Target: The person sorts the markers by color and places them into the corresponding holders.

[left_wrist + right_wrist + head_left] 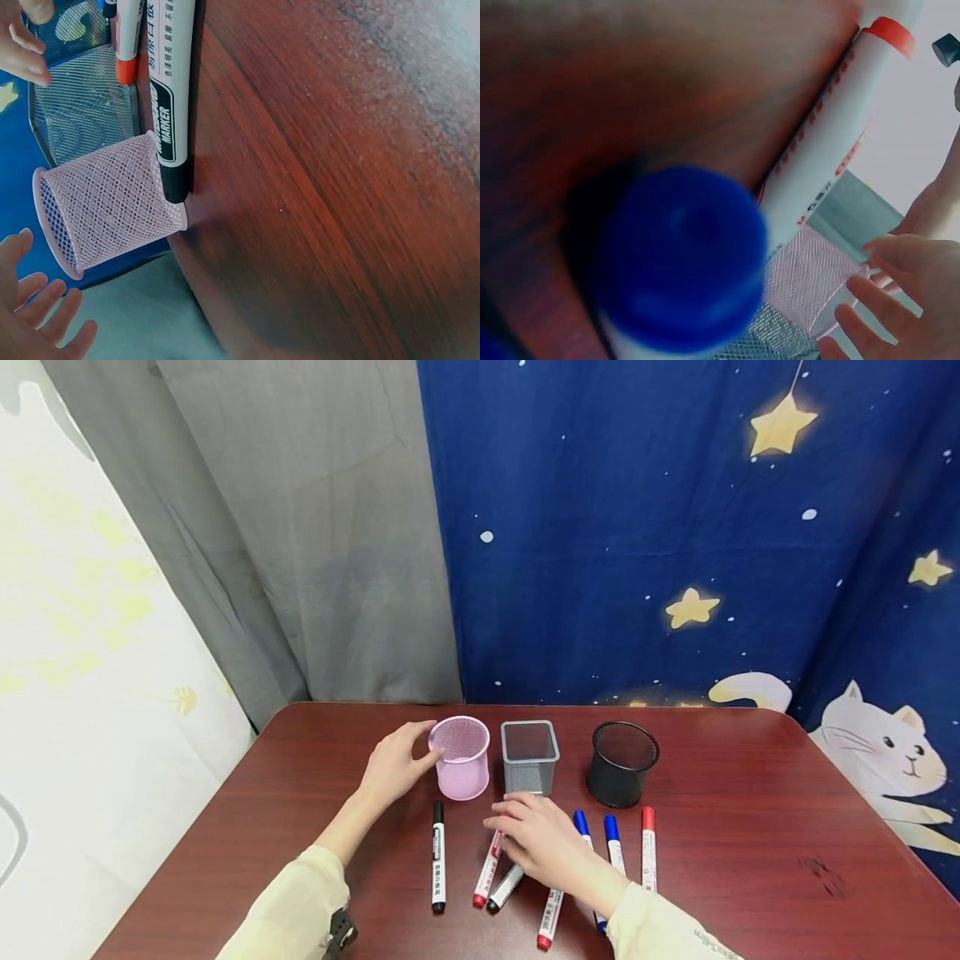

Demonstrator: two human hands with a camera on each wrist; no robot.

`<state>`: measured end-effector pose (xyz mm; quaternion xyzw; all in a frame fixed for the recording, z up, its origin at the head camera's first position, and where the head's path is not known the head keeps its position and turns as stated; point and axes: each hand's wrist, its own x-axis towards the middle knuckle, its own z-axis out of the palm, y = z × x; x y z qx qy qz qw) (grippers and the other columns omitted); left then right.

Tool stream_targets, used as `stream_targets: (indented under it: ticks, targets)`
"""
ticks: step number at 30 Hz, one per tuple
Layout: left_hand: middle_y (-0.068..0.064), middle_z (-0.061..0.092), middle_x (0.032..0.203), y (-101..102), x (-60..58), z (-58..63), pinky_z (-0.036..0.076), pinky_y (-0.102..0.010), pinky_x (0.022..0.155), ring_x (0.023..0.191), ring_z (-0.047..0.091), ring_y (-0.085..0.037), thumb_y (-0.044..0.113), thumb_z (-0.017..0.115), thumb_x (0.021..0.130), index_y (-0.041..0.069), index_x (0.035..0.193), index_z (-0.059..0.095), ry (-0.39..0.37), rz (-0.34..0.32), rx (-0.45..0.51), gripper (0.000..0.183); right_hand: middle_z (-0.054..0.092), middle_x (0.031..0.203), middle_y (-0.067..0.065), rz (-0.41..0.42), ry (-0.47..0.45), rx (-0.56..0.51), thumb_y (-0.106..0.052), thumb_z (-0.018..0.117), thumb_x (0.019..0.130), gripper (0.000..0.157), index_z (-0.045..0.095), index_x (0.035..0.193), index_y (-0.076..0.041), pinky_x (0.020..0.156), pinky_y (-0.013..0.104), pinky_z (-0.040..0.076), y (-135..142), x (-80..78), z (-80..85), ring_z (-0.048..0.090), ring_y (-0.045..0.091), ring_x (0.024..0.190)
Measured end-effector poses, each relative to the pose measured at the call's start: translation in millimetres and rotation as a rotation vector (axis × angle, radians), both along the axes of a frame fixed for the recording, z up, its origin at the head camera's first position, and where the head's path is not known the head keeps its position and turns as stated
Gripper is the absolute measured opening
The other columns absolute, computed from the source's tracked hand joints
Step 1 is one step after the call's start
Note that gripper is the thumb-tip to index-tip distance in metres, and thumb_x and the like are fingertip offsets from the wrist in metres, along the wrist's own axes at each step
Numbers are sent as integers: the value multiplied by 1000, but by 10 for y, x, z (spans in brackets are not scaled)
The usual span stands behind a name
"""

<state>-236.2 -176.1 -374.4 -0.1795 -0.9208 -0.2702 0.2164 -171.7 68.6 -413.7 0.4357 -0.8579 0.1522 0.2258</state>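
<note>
My left hand (396,764) is at the left side of a pink mesh pen holder (462,768). Its fingers are spread around the rim, and in the left wrist view a small gap shows between the fingertips and the pink holder (112,206). Over the row of markers, my right hand (551,843) reaches with loosely extended fingers and grips nothing. Beneath it lie a red marker (487,872) and a black marker (506,889), partly hidden by the hand. Another black marker (438,860) lies just in front of the pink holder.
A grey square mesh holder (529,768) stands beside the pink one, with a black round holder (621,772) farther right. Two blue markers, one being this blue marker (613,843), and a red marker (648,852) lie at right. Another red-capped marker (550,918) lies nearer the front.
</note>
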Motion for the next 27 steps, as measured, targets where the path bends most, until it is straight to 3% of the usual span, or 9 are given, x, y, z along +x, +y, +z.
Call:
stream_targets:
  ticks: [12,27]
  targets:
    - [-11,63,108,22,-44,-29,46,-46,78,100,58,-27,26,73,77,4,117,60,-44,13,-15,47,62,103,-5,44,15,323,-12,66,77,26,69,100,-22,78,30,43,-183,62,-11,51,14,102]
    - [-12,63,108,28,-35,-41,46,-47,77,99,59,-28,26,73,77,4,117,60,-57,21,-20,48,57,74,-13,70,115,427,-9,69,66,20,69,77,-26,66,25,39,-290,80,-55,50,9,78]
